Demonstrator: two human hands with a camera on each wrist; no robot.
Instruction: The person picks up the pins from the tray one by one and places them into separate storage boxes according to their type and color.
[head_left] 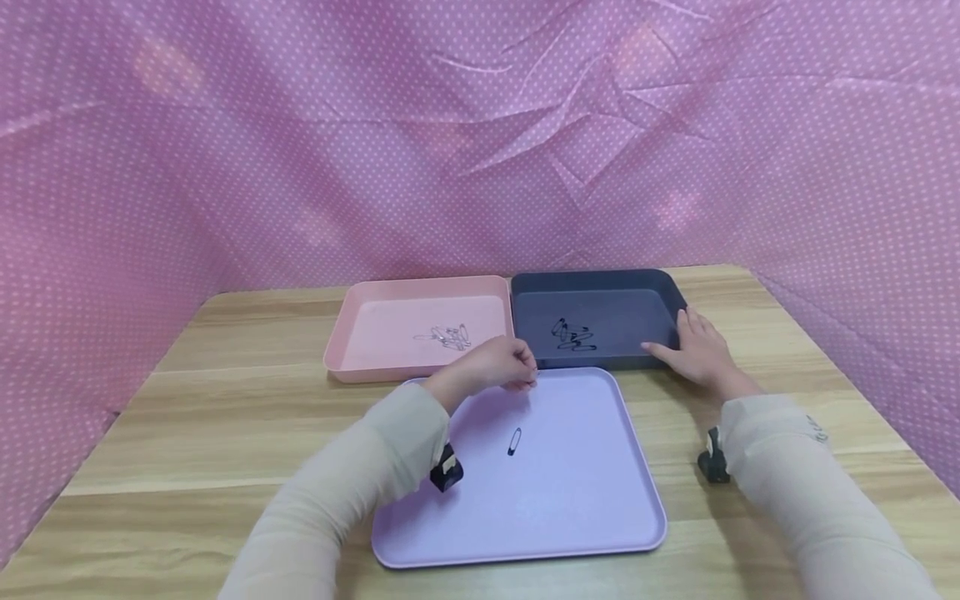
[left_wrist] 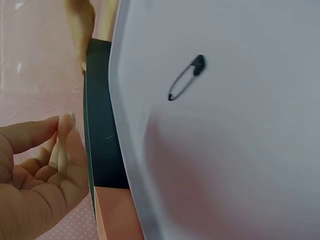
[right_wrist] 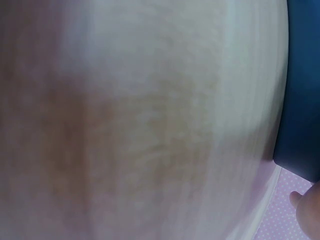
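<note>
My left hand point(head_left: 501, 363) hovers over the far edge of the lavender tray point(head_left: 577, 508), its thumb and forefinger tips together. The left wrist view shows this hand point(left_wrist: 42, 175) with curled fingers; whether something thin is between the tips cannot be made out. A black safety pin point(head_left: 514, 442) lies on the lavender tray, nearer to me than the left hand. My right hand point(head_left: 699, 348) rests with spread fingers at the near right corner of the dark tray point(head_left: 637, 312). Several black safety pins point(head_left: 573, 335) lie in that tray.
A pink tray point(head_left: 382, 333) with several silver safety pins point(head_left: 452, 337) stands left of the dark tray. The wooden table point(head_left: 225, 433) carries all the trays. A pink dotted curtain point(head_left: 420, 167) hangs behind and at both sides.
</note>
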